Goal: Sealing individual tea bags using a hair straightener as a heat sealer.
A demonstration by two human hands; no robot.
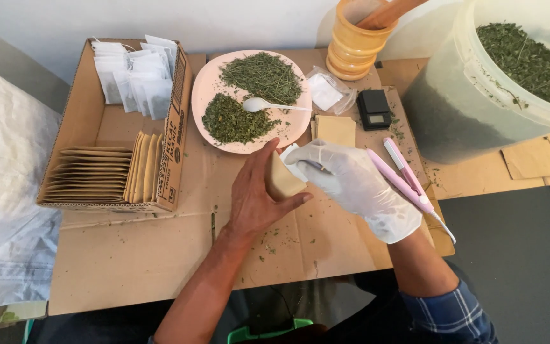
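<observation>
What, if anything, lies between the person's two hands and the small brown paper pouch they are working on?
Nothing visible does. The left hand already grips the brown pouch directly, and the gloved right hand touches the white tea bag at the pouch's open top. The plate of dried herbs and the pink sealer lie off to the sides.

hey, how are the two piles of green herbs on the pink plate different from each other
The far pile is paler green and made of long, thin, needle-like strands; the near pile is darker and made of crumbled leaf flakes. The far pile looks wider. A white spoon lies between them. Both are dried greens heaped on the pink plate.
</observation>
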